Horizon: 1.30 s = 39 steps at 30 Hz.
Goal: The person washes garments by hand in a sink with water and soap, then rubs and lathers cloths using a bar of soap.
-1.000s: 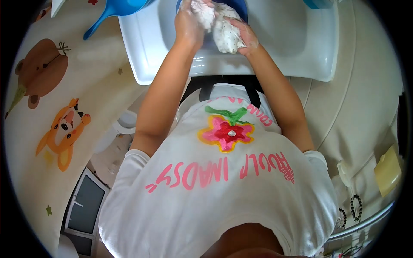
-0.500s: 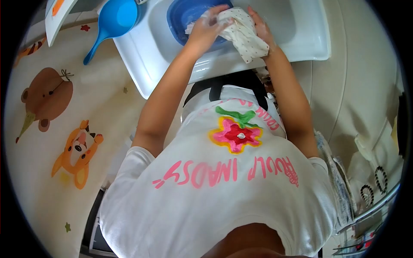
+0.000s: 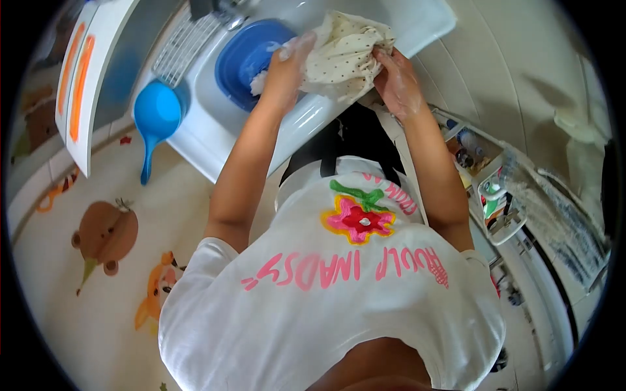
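Observation:
A cream cloth with small dark dots (image 3: 349,55) is stretched between my two hands above the white sink (image 3: 313,124). My left hand (image 3: 290,68), wet with suds, closes on the cloth's left side, next to the blue basin (image 3: 225,65). At the cloth's right edge, my right hand (image 3: 399,85) pinches the fabric between thumb and fingers, with foam on its palm and wrist. The basin stands in the sink and holds whitish, sudsy water. A white bunched bit (image 3: 258,83) shows at the basin's rim beside my left hand.
A bright blue ladle-shaped dipper (image 3: 158,111) rests at the sink's left edge, near a white rack (image 3: 189,45). The faucet (image 3: 228,14) stands behind the basin. A white cabinet door with orange handles (image 3: 81,88) juts in at left. Towels (image 3: 554,215) hang at right.
The cloth has been spread out wider between my hands and raised away from the basin. My right hand now pinches its edge. The camera view has turned, showing more of the rack and cabinet.

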Each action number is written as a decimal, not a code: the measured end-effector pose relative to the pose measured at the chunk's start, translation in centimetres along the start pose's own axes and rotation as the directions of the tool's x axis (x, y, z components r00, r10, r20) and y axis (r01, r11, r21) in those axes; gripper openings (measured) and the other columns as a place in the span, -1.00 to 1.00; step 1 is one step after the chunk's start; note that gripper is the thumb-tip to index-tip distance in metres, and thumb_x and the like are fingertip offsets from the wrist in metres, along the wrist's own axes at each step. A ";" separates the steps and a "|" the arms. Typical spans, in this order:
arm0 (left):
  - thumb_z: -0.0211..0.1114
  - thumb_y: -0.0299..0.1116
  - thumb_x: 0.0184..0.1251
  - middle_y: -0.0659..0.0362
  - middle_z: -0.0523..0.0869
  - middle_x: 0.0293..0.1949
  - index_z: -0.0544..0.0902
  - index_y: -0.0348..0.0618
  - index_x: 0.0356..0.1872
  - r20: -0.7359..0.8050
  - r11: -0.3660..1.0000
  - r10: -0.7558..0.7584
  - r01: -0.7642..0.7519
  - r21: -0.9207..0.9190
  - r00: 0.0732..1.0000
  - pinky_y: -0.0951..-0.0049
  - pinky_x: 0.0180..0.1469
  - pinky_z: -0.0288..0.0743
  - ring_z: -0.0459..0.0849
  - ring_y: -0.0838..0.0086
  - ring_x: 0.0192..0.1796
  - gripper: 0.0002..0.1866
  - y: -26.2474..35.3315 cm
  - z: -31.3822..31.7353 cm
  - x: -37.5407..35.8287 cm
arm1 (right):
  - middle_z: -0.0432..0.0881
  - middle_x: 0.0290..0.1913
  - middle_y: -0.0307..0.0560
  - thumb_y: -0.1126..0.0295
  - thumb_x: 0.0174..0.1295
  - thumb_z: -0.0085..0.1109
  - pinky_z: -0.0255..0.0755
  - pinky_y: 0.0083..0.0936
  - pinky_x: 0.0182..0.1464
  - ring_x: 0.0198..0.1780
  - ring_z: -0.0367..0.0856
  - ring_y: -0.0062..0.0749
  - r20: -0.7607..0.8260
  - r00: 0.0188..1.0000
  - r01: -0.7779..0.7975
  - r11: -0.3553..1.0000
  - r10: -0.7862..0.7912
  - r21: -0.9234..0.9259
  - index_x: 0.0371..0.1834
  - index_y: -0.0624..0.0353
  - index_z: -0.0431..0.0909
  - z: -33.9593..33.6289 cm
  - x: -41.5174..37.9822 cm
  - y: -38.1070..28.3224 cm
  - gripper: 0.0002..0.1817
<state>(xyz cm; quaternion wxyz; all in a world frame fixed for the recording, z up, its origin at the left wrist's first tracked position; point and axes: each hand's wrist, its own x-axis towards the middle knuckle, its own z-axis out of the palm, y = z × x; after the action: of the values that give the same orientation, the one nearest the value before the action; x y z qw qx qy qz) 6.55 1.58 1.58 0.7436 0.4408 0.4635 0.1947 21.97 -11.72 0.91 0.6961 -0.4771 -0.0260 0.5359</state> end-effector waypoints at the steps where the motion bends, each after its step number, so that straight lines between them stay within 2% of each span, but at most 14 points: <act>1: 0.20 -0.08 0.44 0.12 0.64 -0.03 0.55 -0.33 0.12 0.023 0.999 0.033 -0.033 -0.012 0.999 0.45 0.05 0.45 0.59 0.44 0.00 -0.52 0.0 0.4 0.3 | 0.55 0.16 -0.09 0.36 0.40 0.07 0.33 -0.40 0.31 0.21 0.50 -0.34 -0.021 1.000 0.011 0.997 -0.010 0.082 0.28 0.22 0.36 -0.8 -0.8 -0.3 -0.58; 3: 0.17 -0.08 0.46 0.15 0.63 -0.11 0.57 -0.25 0.10 0.063 0.995 0.097 -0.094 -0.044 0.993 0.43 0.01 0.49 0.60 0.44 -0.04 -0.57 0.3 1.6 0.8 | 0.52 0.20 -0.08 0.36 0.42 0.04 0.32 -0.38 0.32 0.24 0.48 -0.30 -0.058 0.998 0.037 0.970 -0.024 0.242 0.31 0.20 0.33 -2.3 -2.7 -1.2 -0.57; 7: 0.15 -0.12 0.49 0.15 0.57 -0.14 0.51 -0.19 0.04 0.266 0.899 0.079 -0.184 0.398 0.961 0.49 -0.01 0.45 0.55 0.49 -0.06 -0.66 0.1 4.8 1.1 | 0.40 0.35 -0.02 0.35 0.44 -0.11 0.31 -0.24 0.35 0.34 0.40 -0.24 -0.105 0.994 0.054 0.920 -0.015 0.387 0.39 0.15 0.25 -3.9 -7.1 -3.2 -0.54; 10: 0.15 -0.18 0.50 0.14 0.53 -0.09 0.37 -0.07 0.15 0.511 0.926 0.284 -0.370 0.072 0.811 0.50 0.00 0.43 0.48 0.52 -0.03 -0.66 -1.4 9.5 -1.6 | 0.44 0.28 -0.08 0.56 0.29 -0.05 0.30 -0.36 0.34 0.29 0.43 -0.29 -0.169 0.972 0.202 0.952 -0.166 0.229 0.39 0.18 0.22 -4.6 -10.9 -4.8 -0.45; 14: 0.37 -0.17 0.28 0.03 0.49 0.07 0.42 -0.19 0.15 0.666 0.946 0.029 -0.236 0.222 0.745 0.34 0.22 0.37 0.48 0.32 0.16 -0.48 -4.0 13.1 -2.9 | 0.40 0.29 -0.06 0.76 0.04 -0.18 0.31 -0.43 0.30 0.28 0.43 -0.33 -0.281 0.903 0.313 0.945 -0.326 -0.092 0.48 0.17 0.11 -6.1 -13.6 -6.1 -0.21; 15: 0.53 -0.16 0.07 -0.03 0.44 0.14 0.49 -0.29 0.09 0.709 0.777 0.193 -0.547 0.312 0.678 0.28 0.24 0.37 0.47 0.21 0.19 -0.38 -4.6 13.9 -3.0 | 0.38 0.31 -0.04 0.78 0.00 -0.24 0.33 -0.46 0.27 0.29 0.42 -0.31 -0.312 0.895 0.314 0.947 -0.318 -0.066 0.51 0.18 0.07 -5.9 -14.4 -6.4 -0.16; 19: 0.59 -0.35 -0.09 -0.04 0.39 0.18 0.51 -0.31 0.04 0.723 0.507 0.432 -0.809 0.299 0.538 0.25 0.21 0.41 0.47 0.07 0.17 -0.37 -6.4 16.8 -4.9 | 0.42 0.30 0.03 0.77 0.04 -0.24 0.40 -0.57 0.10 0.24 0.48 -0.34 -0.287 0.887 0.317 0.929 -0.361 -0.188 0.55 0.10 0.02 -8.1 -16.8 -6.5 -0.13; 22: 0.52 -0.44 -0.02 -0.05 0.43 0.14 0.51 -0.30 0.06 0.701 0.483 0.465 -0.818 0.311 0.541 0.26 0.11 0.46 0.52 0.09 0.12 -0.44 -8.0 18.1 -5.7 | 0.38 0.34 0.08 0.82 -0.05 -0.25 0.35 -0.48 0.27 0.32 0.40 -0.29 -0.357 0.880 0.284 0.949 -0.314 -0.134 0.54 0.16 0.04 -9.8 -18.1 -6.8 -0.09; 26: 0.24 -0.51 0.32 -0.08 0.58 -0.02 0.51 -0.28 0.10 0.607 0.803 0.266 -0.520 0.290 0.749 0.33 -0.02 0.50 0.62 0.18 -0.01 -0.67 -11.3 20.2 -7.7 | 0.35 0.39 0.07 0.77 0.09 -0.19 0.34 -0.50 0.24 0.36 0.36 -0.31 -0.325 0.880 0.240 0.914 -0.347 -0.326 0.54 0.13 0.06 -12.6 -19.5 -6.2 -0.18; 28: 0.05 -0.42 0.47 -0.01 0.64 0.02 0.50 -0.30 0.13 0.567 0.977 0.020 -0.137 0.165 0.824 0.35 0.08 0.49 0.64 0.24 0.04 -0.71 -11.1 21.2 -8.7 | 0.28 0.45 0.03 0.71 0.20 -0.14 0.37 -0.57 0.15 0.35 0.35 -0.39 -0.218 0.867 0.294 0.814 -0.447 -0.502 0.53 0.09 0.07 -14.4 -19.5 -5.2 -0.25; 30: -0.04 -0.34 0.53 0.06 0.66 0.06 0.51 -0.32 0.16 0.621 0.868 -0.187 0.424 -0.257 0.761 0.30 0.20 0.46 0.63 0.29 0.10 -0.65 -12.3 22.1 -8.5 | 0.27 0.45 -0.02 0.53 0.34 0.01 0.30 -0.50 0.27 0.41 0.26 -0.37 -0.239 0.870 0.285 0.834 -0.432 -0.472 0.50 0.13 0.13 -15.7 -19.8 -4.5 -0.36; 31: -0.11 -0.28 0.54 0.02 0.64 0.12 0.50 -0.27 0.20 0.653 0.909 -0.181 0.378 -0.174 0.736 0.19 0.24 0.46 0.62 0.25 0.15 -0.60 -12.7 22.0 -8.4 | 0.28 0.44 -0.02 0.48 0.36 0.05 0.28 -0.49 0.29 0.41 0.27 -0.36 -0.241 0.874 0.270 0.835 -0.421 -0.480 0.49 0.14 0.15 -16.4 -19.8 -4.3 -0.38; 34: 0.03 -0.10 0.46 0.04 0.64 0.12 0.45 -0.21 0.27 0.843 0.592 -0.236 0.759 -0.270 0.484 0.17 0.20 0.50 0.62 0.22 0.14 -0.50 -13.0 21.7 -8.1 | 0.31 0.41 -0.05 0.29 0.38 0.13 0.27 -0.38 0.34 0.41 0.27 -0.34 -0.198 0.907 0.264 0.868 -0.372 -0.420 0.45 0.15 0.22 -18.4 -19.4 -2.5 -0.40; 39: 0.17 -0.52 0.11 0.05 0.52 0.16 0.15 -0.14 0.45 0.659 0.879 -0.261 0.457 -0.141 0.706 0.24 0.17 0.52 0.58 0.27 0.15 -0.21 -14.0 21.4 -8.9 | 0.33 0.38 -0.12 0.28 0.26 0.20 0.30 -0.34 0.32 0.36 0.33 -0.33 -0.149 0.929 0.294 0.919 -0.340 -0.261 0.45 0.12 0.18 -21.5 -17.8 1.8 -0.31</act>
<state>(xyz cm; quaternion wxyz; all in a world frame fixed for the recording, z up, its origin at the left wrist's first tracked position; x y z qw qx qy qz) 18.94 -22.28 -1.67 0.9341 0.2645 0.2356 -0.0453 24.93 -39.23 -3.54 0.7120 -0.5944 -0.0992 0.3604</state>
